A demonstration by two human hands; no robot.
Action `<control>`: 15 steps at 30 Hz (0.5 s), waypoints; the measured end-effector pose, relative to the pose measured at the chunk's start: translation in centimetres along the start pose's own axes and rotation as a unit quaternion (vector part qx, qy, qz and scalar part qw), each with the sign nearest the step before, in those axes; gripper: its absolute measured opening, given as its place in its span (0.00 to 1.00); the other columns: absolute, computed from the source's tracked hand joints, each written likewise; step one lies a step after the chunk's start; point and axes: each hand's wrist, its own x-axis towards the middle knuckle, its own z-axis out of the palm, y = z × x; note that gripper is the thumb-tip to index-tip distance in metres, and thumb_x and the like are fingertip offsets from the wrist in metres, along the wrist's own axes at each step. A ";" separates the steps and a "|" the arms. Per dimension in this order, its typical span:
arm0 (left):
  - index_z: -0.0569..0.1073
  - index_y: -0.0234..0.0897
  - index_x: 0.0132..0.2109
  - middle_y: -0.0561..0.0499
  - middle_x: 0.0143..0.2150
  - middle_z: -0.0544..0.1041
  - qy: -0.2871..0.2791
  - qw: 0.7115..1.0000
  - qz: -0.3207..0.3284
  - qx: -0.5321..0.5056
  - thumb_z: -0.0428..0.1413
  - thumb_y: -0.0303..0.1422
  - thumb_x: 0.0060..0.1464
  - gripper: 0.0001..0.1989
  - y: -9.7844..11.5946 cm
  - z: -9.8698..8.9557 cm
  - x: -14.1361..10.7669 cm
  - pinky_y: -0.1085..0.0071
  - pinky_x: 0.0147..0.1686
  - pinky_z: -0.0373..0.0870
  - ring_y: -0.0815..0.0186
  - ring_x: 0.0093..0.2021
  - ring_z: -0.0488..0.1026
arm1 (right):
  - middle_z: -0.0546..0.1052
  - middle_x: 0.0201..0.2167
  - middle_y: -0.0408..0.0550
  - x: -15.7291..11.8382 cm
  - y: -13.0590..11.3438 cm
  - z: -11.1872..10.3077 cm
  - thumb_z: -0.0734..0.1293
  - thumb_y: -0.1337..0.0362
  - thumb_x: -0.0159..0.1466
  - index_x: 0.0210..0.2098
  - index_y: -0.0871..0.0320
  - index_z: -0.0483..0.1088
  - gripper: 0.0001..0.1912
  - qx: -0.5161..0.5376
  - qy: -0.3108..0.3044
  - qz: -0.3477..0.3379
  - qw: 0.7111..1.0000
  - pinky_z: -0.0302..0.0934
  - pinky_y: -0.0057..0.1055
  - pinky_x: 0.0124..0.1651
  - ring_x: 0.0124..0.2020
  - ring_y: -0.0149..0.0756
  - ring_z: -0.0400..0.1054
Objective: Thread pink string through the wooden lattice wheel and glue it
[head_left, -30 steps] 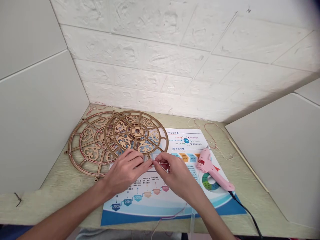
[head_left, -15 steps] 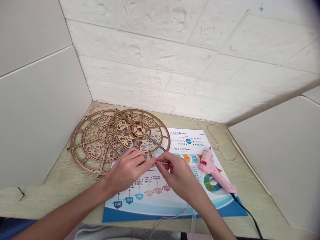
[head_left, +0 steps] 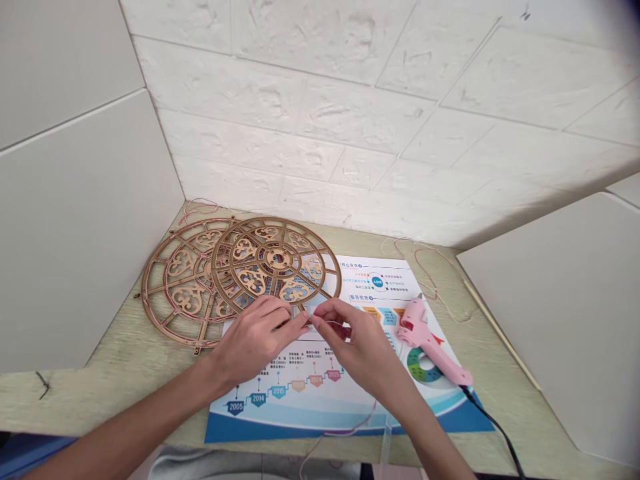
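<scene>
Two round openwork brown frames overlap on the table, the right one point(head_left: 277, 259) lying partly over the left one point(head_left: 187, 300). At the near edge of the right frame, my left hand point(head_left: 257, 337) has its fingers closed; what they hold, if anything, is hidden. My right hand point(head_left: 350, 337) pinches a thin pale wire close to the left fingertips. From beneath the right forearm, the wire point(head_left: 345, 432) runs down over the table's front edge. Both hands are above a printed blue and white sheet point(head_left: 280, 423).
A pink glue gun point(head_left: 425, 340) lies on the sheet's right side, its black cable running off the front edge. Loose thin wires point(head_left: 435, 287) and a thin stick point(head_left: 500, 333) are at the right. Grey panels stand on both sides, with a white brick-patterned wall behind.
The fingertips of my two hands have moved slightly apart, and my right hand has turned a little. The round frames and the glue gun have stayed in place.
</scene>
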 end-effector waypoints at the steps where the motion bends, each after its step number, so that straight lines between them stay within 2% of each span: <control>1: 0.73 0.29 0.50 0.49 0.32 0.75 -0.004 1.000 0.000 0.002 0.55 0.29 0.66 0.08 0.0 0.0 0.0 0.66 0.38 0.76 0.64 0.38 0.75 | 0.72 0.22 0.43 0.0 0.0 -0.1 0.61 0.56 0.67 0.31 0.56 0.67 0.13 0.005 -0.003 0.000 1.000 0.54 0.28 0.26 0.22 0.33 0.61; 6: 0.73 0.29 0.50 0.49 0.32 0.75 -0.014 1.000 -0.002 0.009 0.54 0.29 0.67 0.09 -0.2 0.0 -0.1 0.66 0.38 0.76 0.64 0.38 0.75 | 0.73 0.24 0.45 0.1 0.1 -0.5 0.60 0.55 0.67 0.31 0.56 0.66 0.13 0.010 -0.008 0.001 1.000 0.56 0.29 0.27 0.25 0.34 0.64; 10: 0.73 0.29 0.50 0.49 0.32 0.75 -0.010 1.000 -0.004 0.006 0.55 0.28 0.66 0.09 -0.2 0.0 -0.2 0.65 0.38 0.76 0.63 0.38 0.75 | 0.71 0.22 0.43 -0.1 0.3 -1.2 0.61 0.54 0.67 0.33 0.56 0.67 0.12 0.000 -0.020 0.002 1.000 0.56 0.29 0.26 0.24 0.34 0.63; 15: 0.73 0.29 0.51 0.49 0.32 0.75 -0.010 1.000 -0.009 0.002 0.55 0.29 0.66 0.09 -0.2 0.0 -0.3 0.66 0.38 0.76 0.63 0.38 0.74 | 0.72 0.23 0.44 0.0 0.5 -1.8 0.59 0.58 0.68 0.29 0.56 0.67 0.13 -0.007 -0.051 -0.011 0.999 0.56 0.29 0.28 0.25 0.34 0.64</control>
